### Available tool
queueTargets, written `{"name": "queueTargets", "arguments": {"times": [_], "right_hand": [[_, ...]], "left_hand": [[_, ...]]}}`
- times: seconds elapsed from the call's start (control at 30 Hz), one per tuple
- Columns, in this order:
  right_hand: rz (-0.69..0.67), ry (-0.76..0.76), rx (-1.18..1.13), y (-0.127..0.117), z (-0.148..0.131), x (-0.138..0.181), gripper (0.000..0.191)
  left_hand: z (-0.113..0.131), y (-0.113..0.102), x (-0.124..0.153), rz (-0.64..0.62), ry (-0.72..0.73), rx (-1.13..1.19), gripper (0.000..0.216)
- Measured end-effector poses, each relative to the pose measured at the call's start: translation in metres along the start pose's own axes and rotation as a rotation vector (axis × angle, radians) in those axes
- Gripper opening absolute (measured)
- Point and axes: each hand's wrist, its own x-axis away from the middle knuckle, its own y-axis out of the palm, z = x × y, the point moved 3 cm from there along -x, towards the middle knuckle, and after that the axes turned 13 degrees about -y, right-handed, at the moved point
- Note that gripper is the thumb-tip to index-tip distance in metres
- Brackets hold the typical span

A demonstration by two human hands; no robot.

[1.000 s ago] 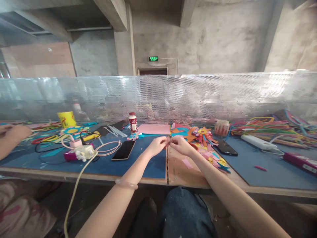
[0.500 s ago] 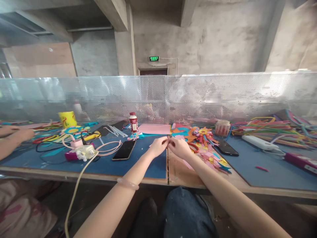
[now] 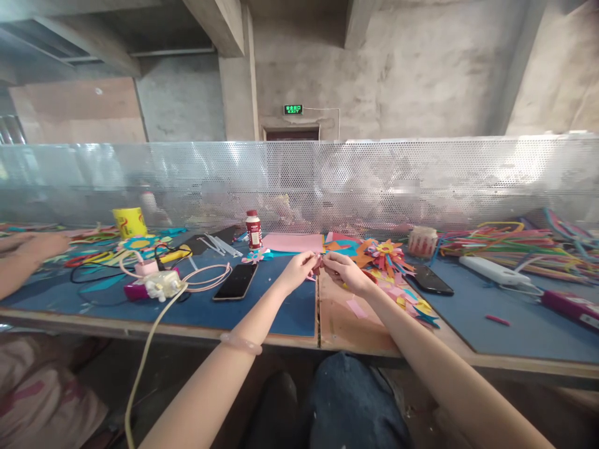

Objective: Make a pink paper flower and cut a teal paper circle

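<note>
My left hand [image 3: 298, 272] and my right hand [image 3: 343, 270] meet above the table's middle seam, fingers pinched together on a small pink paper piece [image 3: 318, 266] held between them. A loose pink paper scrap [image 3: 359, 308] lies on the bare wood just below my right hand. To the right of my hands sits a pile of coloured paper flowers [image 3: 387, 254]. A black phone [image 3: 236, 282] lies left of my left hand.
A red-capped bottle [image 3: 253, 229] and a pink sheet [image 3: 293, 242] stand behind my hands. A second phone [image 3: 430, 280], a white power strip [image 3: 491, 270] and coloured strips [image 3: 515, 240] lie right. Cables, a charger [image 3: 159, 285] and a yellow cup [image 3: 129, 222] lie left. Another person's hand [image 3: 32, 247] rests far left.
My hands stay pinched together on the pink piece, shifting slightly. The other person's hand at far left has moved a little.
</note>
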Motion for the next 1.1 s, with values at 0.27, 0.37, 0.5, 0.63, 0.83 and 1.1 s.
{"name": "queueTargets", "arguments": {"times": [0.27, 0.37, 0.5, 0.63, 0.83, 1.1], "right_hand": [[-0.012, 0.028, -0.234, 0.002, 0.005, 0.002, 0.035], [-0.017, 0.059, -0.253, 0.004, 0.005, 0.002, 0.036], [-0.015, 0.096, -0.243, 0.005, 0.006, 0.002, 0.036], [-0.009, 0.121, -0.218, 0.004, 0.008, 0.002, 0.033], [-0.002, 0.115, -0.203, 0.007, 0.002, 0.002, 0.030], [0.018, 0.022, -0.215, 0.012, -0.007, -0.001, 0.022]], "left_hand": [[0.001, 0.003, 0.003, -0.032, -0.019, 0.053, 0.030], [0.001, 0.003, 0.003, -0.038, -0.018, 0.050, 0.028], [0.002, 0.003, 0.002, -0.061, -0.003, 0.049, 0.029], [0.004, 0.004, 0.003, -0.082, 0.003, 0.056, 0.028], [0.007, 0.005, 0.006, -0.097, -0.018, 0.076, 0.029], [0.010, 0.003, 0.007, -0.194, -0.092, 0.209, 0.040]]}}
